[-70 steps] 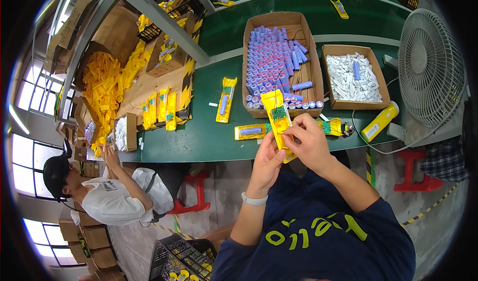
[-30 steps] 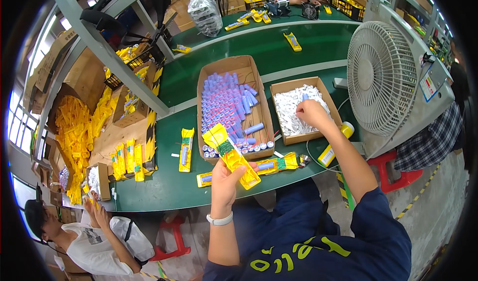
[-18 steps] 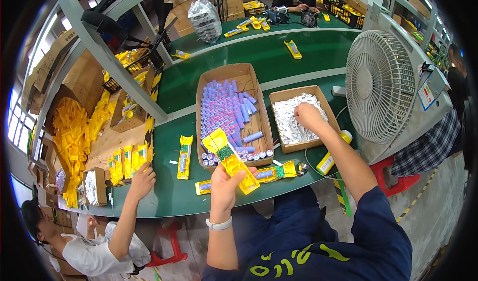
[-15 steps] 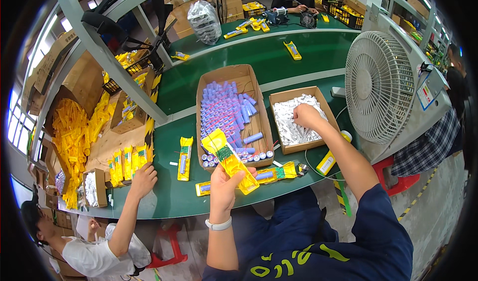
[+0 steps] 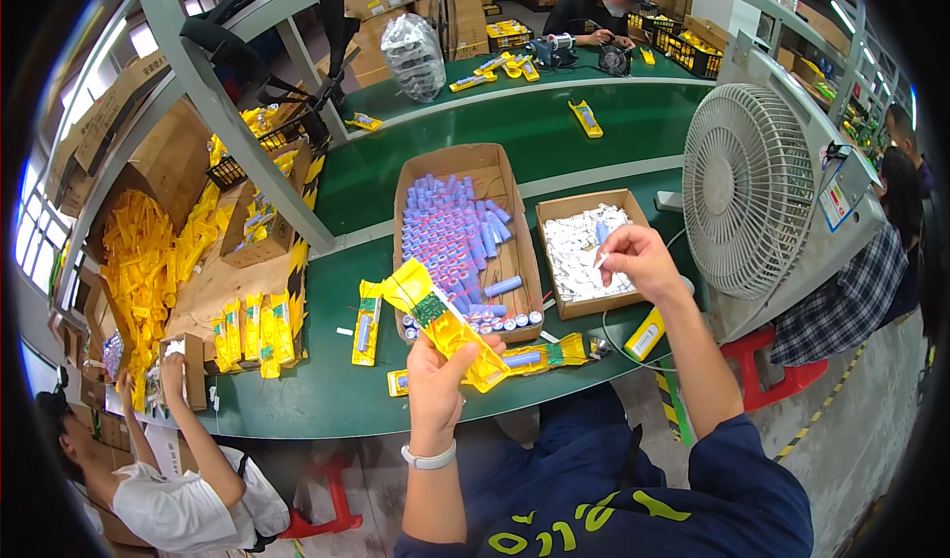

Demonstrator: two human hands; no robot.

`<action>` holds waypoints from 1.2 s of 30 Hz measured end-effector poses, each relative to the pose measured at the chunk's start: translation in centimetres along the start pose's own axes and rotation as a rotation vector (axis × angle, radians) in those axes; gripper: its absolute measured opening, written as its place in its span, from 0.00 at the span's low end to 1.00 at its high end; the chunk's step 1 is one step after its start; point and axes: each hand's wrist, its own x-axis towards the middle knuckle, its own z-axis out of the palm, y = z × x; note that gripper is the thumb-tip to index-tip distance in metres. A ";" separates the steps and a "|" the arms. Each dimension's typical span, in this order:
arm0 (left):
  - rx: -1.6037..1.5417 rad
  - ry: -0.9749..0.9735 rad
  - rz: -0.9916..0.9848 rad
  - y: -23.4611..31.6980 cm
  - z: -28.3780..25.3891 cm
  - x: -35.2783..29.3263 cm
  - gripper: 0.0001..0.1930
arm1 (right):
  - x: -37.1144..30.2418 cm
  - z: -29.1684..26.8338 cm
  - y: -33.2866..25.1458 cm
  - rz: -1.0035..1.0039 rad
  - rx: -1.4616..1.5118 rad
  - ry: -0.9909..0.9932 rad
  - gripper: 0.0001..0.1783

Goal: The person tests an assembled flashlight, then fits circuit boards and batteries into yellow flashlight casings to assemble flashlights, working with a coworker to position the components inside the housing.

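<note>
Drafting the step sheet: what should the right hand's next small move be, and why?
Probably move the right hand leftward to the yellow casing: it pinches a small white piece at the box of white pieces, while the left hand holds the casing with its green board exposed.

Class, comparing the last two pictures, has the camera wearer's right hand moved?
Yes. Judged against the cardboard box of white pieces, the right hand has shifted rightward, toward the box's right wall.

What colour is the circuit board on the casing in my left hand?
Green; the board shows best in the head view.
</note>
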 end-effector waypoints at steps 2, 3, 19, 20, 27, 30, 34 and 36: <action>0.000 -0.005 0.074 0.7 1.2 -0.4 0.17 | -1.6 1.2 -0.3 -0.156 0.268 -0.137 0.04; -0.003 -0.006 0.101 1.1 1.9 -0.7 0.16 | -2.0 1.6 -0.4 -0.189 0.321 -0.190 0.05; -0.019 0.024 0.333 1.9 5.5 -2.4 0.15 | -7.8 12.4 -3.1 0.053 0.295 0.029 0.08; -0.008 0.035 0.335 1.8 5.6 -2.4 0.15 | -8.1 13.3 -3.3 0.057 0.307 0.020 0.08; 0.040 0.088 0.414 1.2 5.4 -2.2 0.15 | -8.9 16.3 -2.9 -0.006 0.094 0.126 0.08; 0.051 0.087 0.431 0.8 5.1 -2.1 0.15 | -8.8 16.9 -2.9 -0.067 0.135 0.197 0.08; 0.053 0.112 0.433 0.6 5.1 -2.0 0.16 | -8.6 17.3 -2.5 -0.048 0.000 0.209 0.07; 0.063 0.136 0.442 0.7 5.2 -1.9 0.16 | -8.4 17.3 -2.3 -0.033 -0.061 0.220 0.07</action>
